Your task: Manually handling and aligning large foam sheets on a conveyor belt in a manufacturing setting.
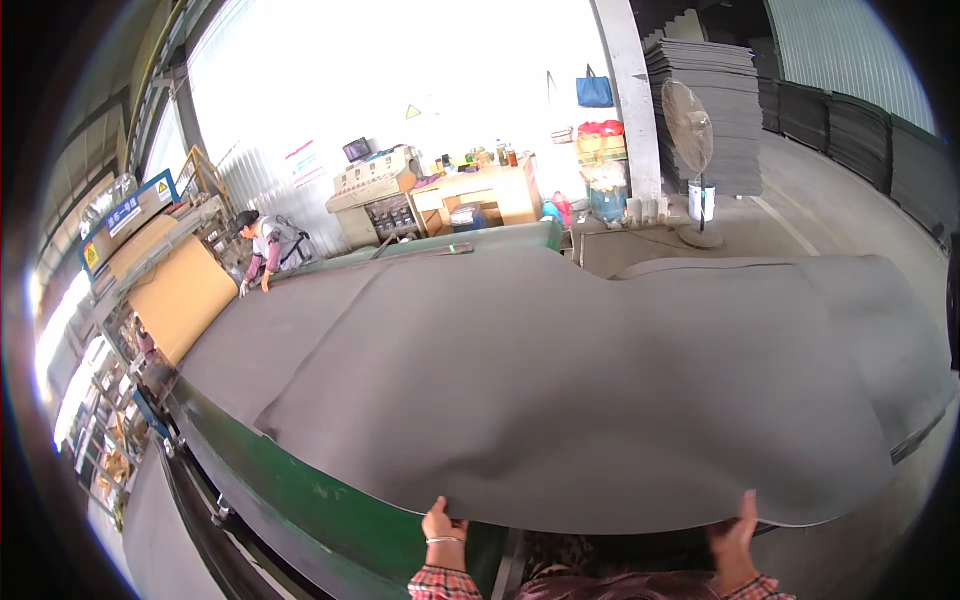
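Observation:
A large, flexible dark grey sheet [600, 400] stretches across the view, its near edge bowed toward me. My left hand [443, 527] grips that near edge, thumb on top and fingers underneath; a bracelet circles the wrist. Farther right, my right hand [735, 540] is closed on the same edge, thumb upward and slightly blurred. The sheet dips and ripples between and beyond my hands. Its left part overlaps another grey sheet [260, 330] lying on the green conveyor belt [330, 500]. My fingers beneath the edge are hidden.
Across the belt at far left, a co-worker [277, 245] leans over the sheet beside a machine with a tan roll surface [185, 295]. A control console [375, 185] and wooden desk [485, 195] stand behind. A standing fan [690, 130] and stacked grey sheets [710, 110] are at back right.

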The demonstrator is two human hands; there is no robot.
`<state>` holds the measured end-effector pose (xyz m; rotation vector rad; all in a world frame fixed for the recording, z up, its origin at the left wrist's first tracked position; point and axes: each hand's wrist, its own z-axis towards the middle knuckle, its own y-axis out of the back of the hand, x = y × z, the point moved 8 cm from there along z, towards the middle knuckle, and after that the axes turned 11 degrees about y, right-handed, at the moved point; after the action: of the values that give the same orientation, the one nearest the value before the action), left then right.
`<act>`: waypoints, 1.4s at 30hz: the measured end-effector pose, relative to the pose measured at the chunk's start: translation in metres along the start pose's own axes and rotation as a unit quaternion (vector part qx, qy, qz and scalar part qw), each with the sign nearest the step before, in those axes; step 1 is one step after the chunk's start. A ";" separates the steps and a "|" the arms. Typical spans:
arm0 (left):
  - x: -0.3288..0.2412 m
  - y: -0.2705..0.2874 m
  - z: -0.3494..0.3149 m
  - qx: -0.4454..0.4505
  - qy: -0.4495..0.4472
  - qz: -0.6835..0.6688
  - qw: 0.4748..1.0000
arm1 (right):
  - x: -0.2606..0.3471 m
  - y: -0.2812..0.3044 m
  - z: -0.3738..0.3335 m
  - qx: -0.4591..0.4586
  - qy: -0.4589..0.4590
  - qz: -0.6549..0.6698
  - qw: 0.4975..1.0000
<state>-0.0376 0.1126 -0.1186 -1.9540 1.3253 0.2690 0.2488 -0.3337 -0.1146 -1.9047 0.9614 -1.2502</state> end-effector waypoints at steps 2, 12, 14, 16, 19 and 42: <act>-0.032 0.014 0.012 -0.015 -0.048 0.007 0.999 | 0.052 0.026 0.026 0.014 0.063 -0.015 0.998; -0.114 0.008 -0.043 -0.242 -0.483 0.228 0.810 | 0.061 -0.103 0.065 0.105 0.084 -0.007 0.991; -0.094 -0.031 -0.105 -0.261 -0.619 0.384 0.633 | 0.048 -0.137 0.057 0.164 0.077 -0.034 0.983; -0.052 -0.065 -0.121 -0.114 -0.564 0.572 0.585 | 0.028 -0.161 0.040 0.192 0.065 -0.047 0.978; -0.020 -0.055 -0.095 -0.082 -0.425 0.717 0.547 | 0.005 -0.172 0.011 0.235 0.037 -0.065 0.969; 0.062 -0.098 -0.120 0.045 -0.476 0.721 0.501 | -0.144 -0.100 -0.066 0.479 0.019 -0.589 0.651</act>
<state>0.0476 0.0050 -0.0233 0.1463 1.6164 1.6795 0.1694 -0.1691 -0.0756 -1.4094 -1.1090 -1.8653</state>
